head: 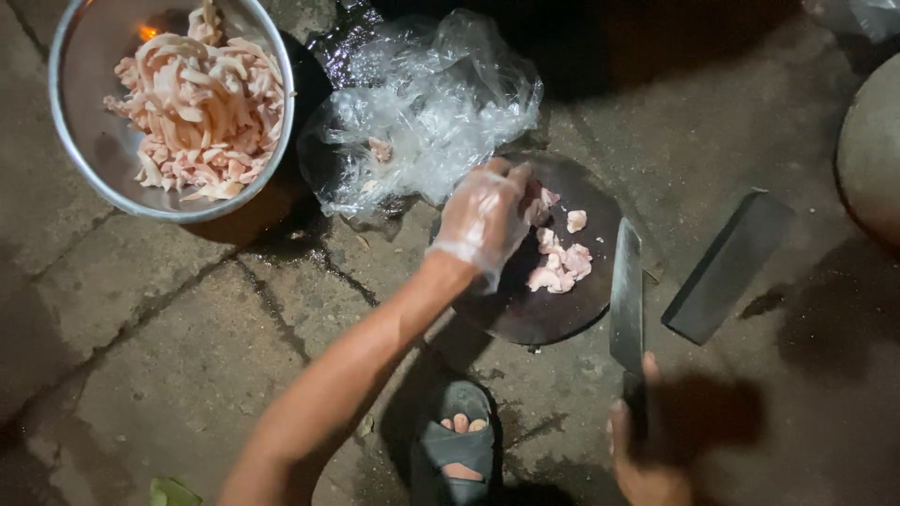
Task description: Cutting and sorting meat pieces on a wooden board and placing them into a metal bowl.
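While the left hand (483,220), in a thin clear glove, curls its fingers onto the pale meat pieces (561,262) on the round dark chopping board (534,314), the right hand (642,450) grips the cleaver (626,300) by its handle. Its blade lies flat, pointing away from the person, just right of the meat and much nearer it than the metal bowl (84,141) far left.

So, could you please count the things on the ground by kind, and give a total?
Metal bowl with cut meat: 1
Round cutting board: 1
Cleaver, held by the right hand: 1
Dark flat block: 1
Clear plastic bag: 1
Sandal: 1
Total: 6
The gloved left hand touches the meat pieces on the board.
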